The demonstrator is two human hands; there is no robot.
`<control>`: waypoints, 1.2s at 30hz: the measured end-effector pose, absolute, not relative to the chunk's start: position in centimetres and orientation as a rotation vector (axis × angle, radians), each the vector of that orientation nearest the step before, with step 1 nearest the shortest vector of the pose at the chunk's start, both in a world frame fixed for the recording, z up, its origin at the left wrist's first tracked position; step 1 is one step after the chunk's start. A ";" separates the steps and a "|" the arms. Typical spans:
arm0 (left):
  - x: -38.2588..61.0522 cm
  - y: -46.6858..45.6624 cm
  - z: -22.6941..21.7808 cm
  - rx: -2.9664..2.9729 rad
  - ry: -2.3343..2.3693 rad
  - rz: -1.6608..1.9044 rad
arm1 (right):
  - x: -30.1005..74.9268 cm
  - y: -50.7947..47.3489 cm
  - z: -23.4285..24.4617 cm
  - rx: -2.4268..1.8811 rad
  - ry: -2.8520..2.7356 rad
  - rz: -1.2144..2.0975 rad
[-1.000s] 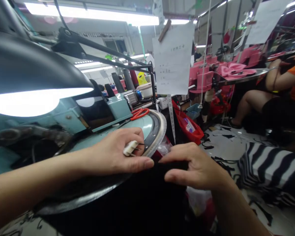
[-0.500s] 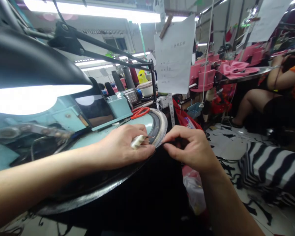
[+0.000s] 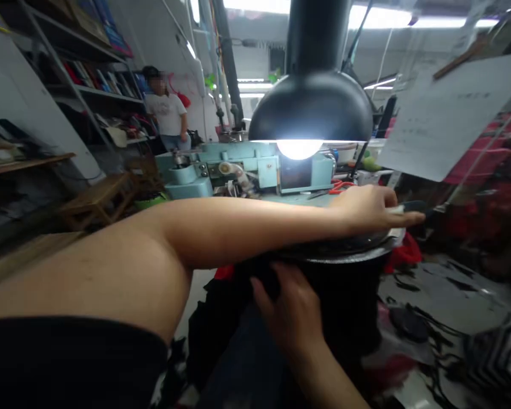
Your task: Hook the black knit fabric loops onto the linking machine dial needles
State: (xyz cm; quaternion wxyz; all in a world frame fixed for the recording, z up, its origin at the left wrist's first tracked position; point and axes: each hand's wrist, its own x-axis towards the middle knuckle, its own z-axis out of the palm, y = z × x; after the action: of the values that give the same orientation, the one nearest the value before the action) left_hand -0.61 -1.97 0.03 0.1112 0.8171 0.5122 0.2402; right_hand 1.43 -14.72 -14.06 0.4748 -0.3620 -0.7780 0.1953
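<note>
A pale-green linking machine (image 3: 238, 165) is standing behind the toothed dial rim (image 3: 336, 260), where dark knitted fabric (image 3: 344, 312) is hanging, its progress unclear. The right hand (image 3: 292, 315) is spreading against it; the left hand (image 3: 364, 209) is pinching a small white piece (image 3: 396, 209).

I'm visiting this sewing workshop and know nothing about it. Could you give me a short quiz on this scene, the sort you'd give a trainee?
1. True or false: the right hand touches black fabric.
2. What colour are the handles of the scissors near the teal machine? A) blue B) orange-red C) yellow
3. Fill in the blank: the lit lamp above the machine has a ____ shade.

Key: 1 true; 2 B; 3 black.
</note>
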 end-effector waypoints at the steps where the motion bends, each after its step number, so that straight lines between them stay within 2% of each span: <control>1: -1.4 -3.3 0.6 2.404 1.463 0.818 | -0.3 -14.6 -14.4 -0.989 -1.926 0.612; 5: -8.4 -12.7 1.0 2.314 1.350 1.219 | 0.9 -13.4 -16.2 -1.206 -1.830 0.680; 7: -12.8 -17.5 -1.2 2.014 1.411 1.386 | 3.7 -14.6 -17.0 -1.200 -1.767 0.777; 10: -17.2 -21.0 -7.0 1.511 1.507 1.406 | 5.3 -17.5 -16.8 -1.047 -1.691 0.969; 13: -18.2 -20.5 -11.9 1.203 1.408 1.406 | 4.1 -18.8 -14.5 -1.013 -1.742 0.782; 15: -18.0 -19.5 -13.2 1.110 1.272 1.398 | 2.9 -18.6 -12.6 -0.964 -1.775 0.647; 19: -18.1 -17.8 -12.5 1.090 1.139 1.361 | 0.5 -17.5 -10.3 -0.891 -1.762 0.613; 28: -18.3 -16.0 -12.8 1.056 1.109 1.409 | -3.7 -16.6 -10.3 -0.930 -1.546 0.089; 36: -16.8 -16.6 -12.2 1.071 1.142 1.406 | -2.7 -16.5 -9.9 -0.991 -1.491 0.014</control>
State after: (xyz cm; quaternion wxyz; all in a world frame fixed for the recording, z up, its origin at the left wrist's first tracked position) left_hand -16.80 -16.60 -12.20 0.4957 0.4421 0.4711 0.5804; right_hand -2.66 -16.49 -9.88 0.6252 -0.4320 -0.6499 0.0063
